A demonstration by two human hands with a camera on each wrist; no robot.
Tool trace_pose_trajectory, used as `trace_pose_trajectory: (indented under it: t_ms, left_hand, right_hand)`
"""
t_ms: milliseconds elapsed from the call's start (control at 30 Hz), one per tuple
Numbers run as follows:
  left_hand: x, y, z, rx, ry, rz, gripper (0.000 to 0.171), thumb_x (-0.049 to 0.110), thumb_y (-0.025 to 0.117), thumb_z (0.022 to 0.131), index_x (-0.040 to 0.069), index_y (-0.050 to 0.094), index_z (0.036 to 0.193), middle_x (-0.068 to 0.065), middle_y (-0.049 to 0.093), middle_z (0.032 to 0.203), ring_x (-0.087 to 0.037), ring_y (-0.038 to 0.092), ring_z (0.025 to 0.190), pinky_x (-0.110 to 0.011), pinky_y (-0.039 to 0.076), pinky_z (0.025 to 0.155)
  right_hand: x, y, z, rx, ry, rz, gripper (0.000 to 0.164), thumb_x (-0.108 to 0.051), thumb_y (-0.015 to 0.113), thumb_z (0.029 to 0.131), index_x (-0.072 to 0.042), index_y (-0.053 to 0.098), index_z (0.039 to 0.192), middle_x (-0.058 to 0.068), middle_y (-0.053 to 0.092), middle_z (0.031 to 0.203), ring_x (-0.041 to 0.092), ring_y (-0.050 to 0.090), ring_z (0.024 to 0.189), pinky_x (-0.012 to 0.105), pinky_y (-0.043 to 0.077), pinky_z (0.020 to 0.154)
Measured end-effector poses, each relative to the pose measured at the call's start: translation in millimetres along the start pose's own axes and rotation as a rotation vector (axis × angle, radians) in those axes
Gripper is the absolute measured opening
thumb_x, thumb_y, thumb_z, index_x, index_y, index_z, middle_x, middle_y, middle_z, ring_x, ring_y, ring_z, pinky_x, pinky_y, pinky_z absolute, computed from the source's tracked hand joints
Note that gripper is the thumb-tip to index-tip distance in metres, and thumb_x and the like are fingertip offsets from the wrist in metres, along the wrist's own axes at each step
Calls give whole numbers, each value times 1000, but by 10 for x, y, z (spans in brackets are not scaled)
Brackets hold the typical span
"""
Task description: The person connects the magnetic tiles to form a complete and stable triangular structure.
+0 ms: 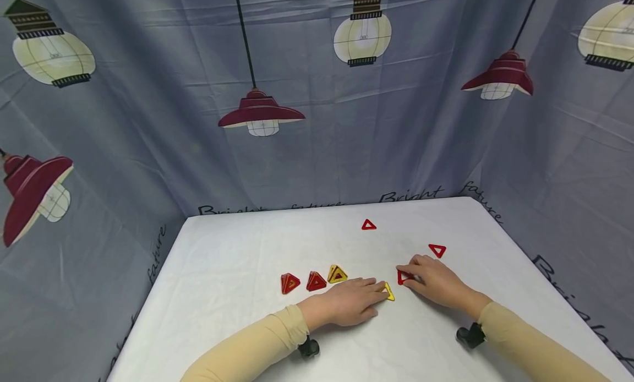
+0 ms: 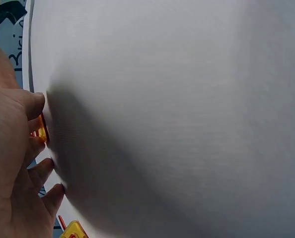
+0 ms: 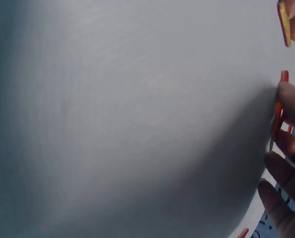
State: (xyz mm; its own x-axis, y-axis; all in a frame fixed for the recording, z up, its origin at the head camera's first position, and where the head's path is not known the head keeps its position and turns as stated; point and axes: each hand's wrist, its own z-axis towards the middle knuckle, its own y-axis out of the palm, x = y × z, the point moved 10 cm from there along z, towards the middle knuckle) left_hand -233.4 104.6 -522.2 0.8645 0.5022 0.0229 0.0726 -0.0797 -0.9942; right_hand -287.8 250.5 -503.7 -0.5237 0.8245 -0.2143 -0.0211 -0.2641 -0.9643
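Note:
In the head view my left hand (image 1: pixel 349 300) lies palm down over the white table, its fingertips on a yellow triangular tile (image 1: pixel 390 293). The left wrist view shows this tile (image 2: pixel 42 130) between the thumb and a finger. My right hand (image 1: pixel 436 280) pinches a red triangular tile (image 1: pixel 400 277) with thumb and index finger, to the right of the yellow one. In the right wrist view the red tile (image 3: pixel 278 119) stands out past the thumb, and its other fingers are spread. A short gap separates the two tiles.
Left of my left hand sit two red triangular pieces (image 1: pixel 290 283) and a yellow triangular piece (image 1: pixel 337 273). One red open triangle (image 1: pixel 369 224) lies near the back edge, another (image 1: pixel 437 250) beyond my right hand. A lamp-patterned curtain (image 1: pixel 317 162) surrounds the white table (image 1: pixel 238 250).

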Motion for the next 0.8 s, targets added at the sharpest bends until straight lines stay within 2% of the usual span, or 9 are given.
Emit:
trace_pose_trajectory:
  t_ms: [200,433,567,633,800]
  left_hand:
    - [-1,6,0,-13,5,-20,53,39,44,110,23,37,160,5,31,165,-15,28,151,-26,21,119]
    - [-12,21,7,-17,-4,-43,53,41,44,110,24,37,160,6,30,166,-13,26,151,-25,20,120]
    - [-19,22,8,-20,-7,-52,54,42,44,109,24,37,160,6,30,166,-13,26,152,-25,20,120]
    - [-22,20,8,-20,-7,-55,54,42,45,109,24,38,160,6,30,166,-14,26,151,-26,21,120]
    - [-19,-2,7,-12,-2,-55,54,41,47,108,23,39,159,5,31,165,-14,28,151,-26,23,119]
  right_hand:
    - [-51,31,36,13,-40,-36,41,-34,77,93,-11,73,127,-10,59,98,6,51,85,33,50,76]
    - [-107,36,58,40,-77,-39,36,-32,76,94,-8,76,121,-1,67,115,19,63,106,44,53,92]
    - [-171,26,60,56,-125,-18,29,-24,77,93,-10,78,117,1,71,121,22,65,111,45,53,94]
    - [-196,28,66,62,-143,-14,25,-22,78,92,-11,78,115,1,72,120,21,65,110,44,53,93]
    - [-198,15,89,89,-127,-21,17,-24,77,93,-17,78,109,-6,73,108,16,67,104,41,54,91]
